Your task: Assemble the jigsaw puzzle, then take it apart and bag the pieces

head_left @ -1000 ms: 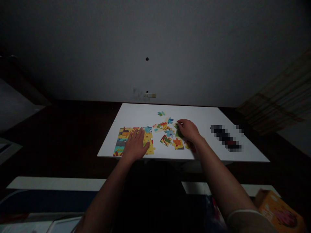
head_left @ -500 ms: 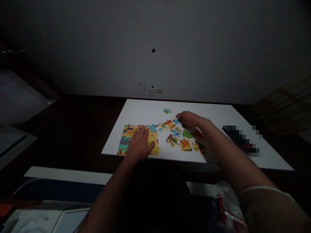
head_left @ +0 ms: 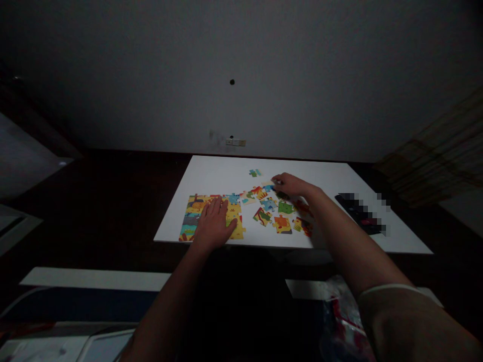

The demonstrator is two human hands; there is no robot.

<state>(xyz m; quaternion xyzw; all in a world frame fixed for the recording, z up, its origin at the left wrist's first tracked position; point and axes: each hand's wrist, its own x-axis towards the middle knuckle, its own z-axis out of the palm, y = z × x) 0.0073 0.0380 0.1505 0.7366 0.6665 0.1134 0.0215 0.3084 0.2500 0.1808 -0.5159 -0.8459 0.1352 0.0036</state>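
My left hand point(head_left: 214, 221) lies flat with its fingers apart on the joined part of a jigsaw puzzle point(head_left: 189, 219), a colourful animal picture. Its palm and fingers cover the middle of that part. To the right, loose puzzle pieces point(head_left: 283, 224) are spread over the white table, some touching or overlapping. My right hand point(head_left: 290, 185) is over the far side of these pieces, its fingers curled and closed at a puzzle piece point(head_left: 268, 187) with blue on it. The hand hides part of that piece and others beneath it. One green and blue puzzle piece point(head_left: 254, 173) lies apart, farther back.
A dark, partly pixelated object point(head_left: 352, 211) lies on the right of the white table point(head_left: 324, 173). A wall with a socket strip point(head_left: 236, 143) stands behind. Below the table's near edge are a clear plastic bag point(head_left: 345, 322) and a pale board point(head_left: 94, 278).
The view has shifted slightly, so the table appears a little farther left. Both hands keep nearly the same places over the puzzle, and the pieces look unmoved.
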